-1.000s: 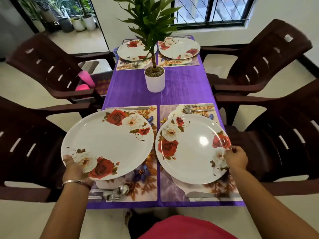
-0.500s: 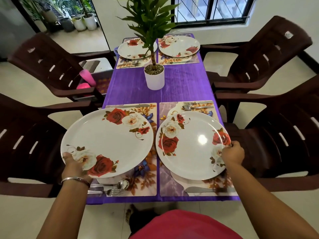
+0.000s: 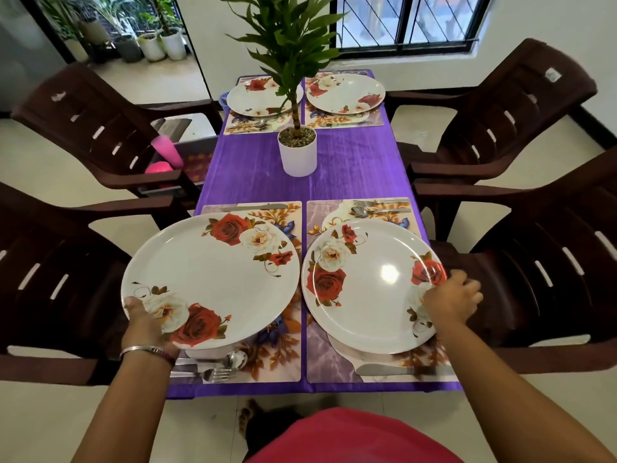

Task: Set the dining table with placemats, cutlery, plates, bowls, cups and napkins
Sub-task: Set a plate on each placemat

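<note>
The head view looks down the length of a table covered by a purple tablecloth [image 3: 350,168]. At the near end lie two floral placemats side by side, the left placemat [image 3: 283,355] and the right placemat [image 3: 320,355].

The left hand [image 3: 147,325] grips the near-left rim of the left rose-patterned plate [image 3: 213,279], thumb on top of the rim and fingers hidden underneath. This plate overhangs the table's left edge and covers much of its mat. Just below it on the mat lie a spoon [image 3: 233,359] and a fork [image 3: 213,374], and a table knife [image 3: 257,207] lies along the mat's far edge.

The right hand [image 3: 452,300] has its curled fingers at the right rim of the right rose-patterned plate [image 3: 367,289], which sits on its mat; whether the fingers actually pinch the rim I cannot tell. A knife [image 3: 384,369] lies near the mat's front edge, and a far spoon and fork [image 3: 370,208] lie beyond the plate.

At the centre stands a potted plant [image 3: 297,152] in a white pot. Behind it, two more plates [image 3: 347,93] rest on mats at the far end. Dark brown plastic chairs [image 3: 521,105] flank the table, and pink cups [image 3: 165,155] sit on the far left chair.
</note>
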`<state>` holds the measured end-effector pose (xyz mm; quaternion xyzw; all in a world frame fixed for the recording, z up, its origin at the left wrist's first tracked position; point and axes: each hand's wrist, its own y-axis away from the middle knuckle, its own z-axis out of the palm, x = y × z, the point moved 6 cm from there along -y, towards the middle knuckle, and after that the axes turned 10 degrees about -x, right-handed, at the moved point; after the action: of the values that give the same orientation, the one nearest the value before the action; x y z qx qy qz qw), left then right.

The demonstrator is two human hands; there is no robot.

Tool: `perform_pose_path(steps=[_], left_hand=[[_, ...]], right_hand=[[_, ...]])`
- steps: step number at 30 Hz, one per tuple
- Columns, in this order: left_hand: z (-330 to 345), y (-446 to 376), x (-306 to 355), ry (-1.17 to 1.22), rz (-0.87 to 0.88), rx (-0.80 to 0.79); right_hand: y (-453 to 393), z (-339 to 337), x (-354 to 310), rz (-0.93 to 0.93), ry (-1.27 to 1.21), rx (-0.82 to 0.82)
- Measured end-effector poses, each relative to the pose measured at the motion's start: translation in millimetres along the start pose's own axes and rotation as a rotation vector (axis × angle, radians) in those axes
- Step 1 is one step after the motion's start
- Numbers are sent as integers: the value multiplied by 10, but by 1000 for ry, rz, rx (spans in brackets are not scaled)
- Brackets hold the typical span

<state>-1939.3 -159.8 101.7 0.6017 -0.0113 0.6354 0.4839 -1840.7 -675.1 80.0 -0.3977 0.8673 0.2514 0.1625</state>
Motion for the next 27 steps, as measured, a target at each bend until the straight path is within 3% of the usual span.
perform_pose_path(steps=[3,5,8,10,12,16,20,22,27], left_hand=[[-14,-116,-60,19,-7,-23],[-76,-226,-92,9,-40,14],[51,-197,-128,19,-114,-94],[140,-157,-101,53,-105,-130],[126,-231,-7,4,-99,-167],[-139,-519,377,-611,57,-49],[-128,-710,586,-753,128,-108],[-142,-831,680,-941,127,-154],[-345,-1273,597,-1064,-65,-262]], right_hand=[[124,0,-332,-179,-14,70],[264,123,-646,-340,-169,-41],[656,435,-1128,-428,-345,-455],[961,735,-1378,-375,-443,-810],[1150,979,-1560,-367,-448,-940],[1264,1145,-1816,-416,-322,-764],[1306,1267,-1864,-397,-258,-645],[1370,1338,-1907,-392,-217,-607],[1472,1553,-1869,-359,-113,-568]])
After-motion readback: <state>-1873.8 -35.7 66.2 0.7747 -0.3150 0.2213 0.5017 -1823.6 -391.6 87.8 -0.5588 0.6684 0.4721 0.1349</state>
